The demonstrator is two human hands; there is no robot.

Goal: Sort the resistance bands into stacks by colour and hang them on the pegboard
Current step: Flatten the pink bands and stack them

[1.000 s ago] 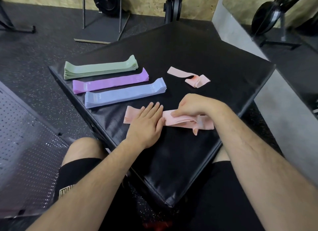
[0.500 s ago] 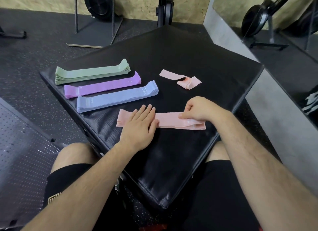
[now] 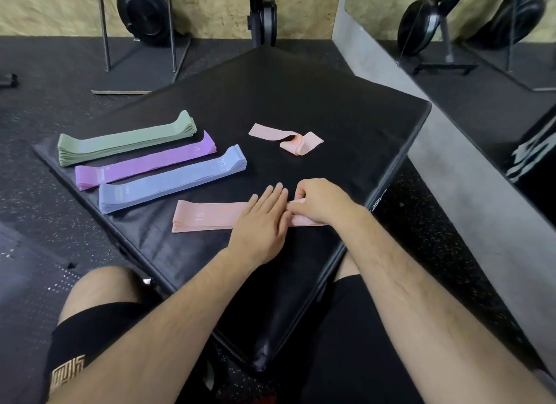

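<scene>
On the black padded box lie three neat stacks of bands: green, purple and blue. In front of them a pink stack lies flat. My left hand presses palm-down on its middle with the fingers spread. My right hand pinches the pink stack's right end between thumb and fingers. A loose, twisted pink band rests alone further back. The pegboard lies on the floor at lower left.
Black rubber floor surrounds the box. A metal stand with a weight plate is at the back left, another machine post at the back centre. A grey ledge and a mirror run along the right. My knees sit under the box's near corner.
The pink stack's bunched right end has been flattened. My left hand slid right along the stack to meet my right hand, which shifted left, uncovering the stack's left part.
</scene>
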